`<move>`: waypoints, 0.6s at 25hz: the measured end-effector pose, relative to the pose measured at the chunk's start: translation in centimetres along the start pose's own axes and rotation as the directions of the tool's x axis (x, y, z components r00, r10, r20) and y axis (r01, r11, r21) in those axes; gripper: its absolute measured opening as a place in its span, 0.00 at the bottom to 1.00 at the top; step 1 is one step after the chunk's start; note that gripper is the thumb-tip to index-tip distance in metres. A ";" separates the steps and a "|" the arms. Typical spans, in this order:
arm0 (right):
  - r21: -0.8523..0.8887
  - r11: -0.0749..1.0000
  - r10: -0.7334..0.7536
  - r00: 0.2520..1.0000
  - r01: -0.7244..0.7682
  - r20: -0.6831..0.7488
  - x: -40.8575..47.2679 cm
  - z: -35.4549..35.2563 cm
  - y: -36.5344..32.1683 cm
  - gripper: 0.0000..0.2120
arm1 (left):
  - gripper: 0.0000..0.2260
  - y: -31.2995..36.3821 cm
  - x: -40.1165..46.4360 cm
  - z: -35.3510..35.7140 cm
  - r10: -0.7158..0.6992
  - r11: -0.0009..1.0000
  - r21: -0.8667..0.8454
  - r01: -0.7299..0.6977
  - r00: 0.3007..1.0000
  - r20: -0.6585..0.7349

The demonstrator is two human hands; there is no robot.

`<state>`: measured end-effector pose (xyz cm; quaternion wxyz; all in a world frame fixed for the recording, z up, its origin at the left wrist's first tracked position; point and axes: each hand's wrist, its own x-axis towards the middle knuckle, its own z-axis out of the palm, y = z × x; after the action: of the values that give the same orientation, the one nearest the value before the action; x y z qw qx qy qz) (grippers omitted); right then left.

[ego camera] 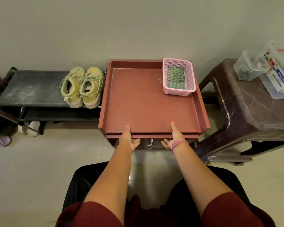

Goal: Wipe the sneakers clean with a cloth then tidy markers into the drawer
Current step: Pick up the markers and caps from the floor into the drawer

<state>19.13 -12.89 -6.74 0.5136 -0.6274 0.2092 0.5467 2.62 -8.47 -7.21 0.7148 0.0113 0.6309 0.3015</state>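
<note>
A pair of pale yellow sneakers (82, 86) stands on the top shelf of a black shoe rack (31, 89), heels toward me. A folded green striped cloth (176, 77) lies in a pink basket (189, 79) at the back right of a red-brown side table (143, 99). Under the tabletop is the drawer (152, 136) with a chrome knob (150, 143). My left hand (129, 139) and my right hand (174, 138) press flat on the drawer front, either side of the knob, thumbs lying on the tabletop edge. Both hands hold nothing. No markers are in sight.
A dark brown plastic stool (246, 110) stands right of the table, with clear plastic containers (266, 69) on top. Sandals (31, 128) sit under the shoe rack, and other shoes (2, 141) lie at the far left. The floor is pale tile.
</note>
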 end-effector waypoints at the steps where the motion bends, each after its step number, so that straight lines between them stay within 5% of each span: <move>1: -0.017 1.000 -0.005 1.000 0.005 -0.006 0.4 0.1 -0.2 0.34 | 0.28 0.2 0.7 0.1 0.005 1.000 0.004 -0.005 1.000 -0.021; 4: -0.023 1.000 -0.017 1.000 0.016 -0.026 1.4 0.1 -0.1 0.24 | 0.23 0.5 2.2 -0.4 0.028 0.999 -0.042 -0.031 0.997 -0.073; 15: 0.008 0.996 -0.087 0.995 0.087 -0.042 2.3 0.1 0.0 0.25 | 0.19 0.3 3.4 -0.7 0.086 0.995 -0.043 -0.093 0.987 -0.136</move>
<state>19.77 -12.12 -8.83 0.5353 -0.6447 0.1949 0.5097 1.91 -6.99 -10.28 0.6567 0.0018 0.6685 0.3491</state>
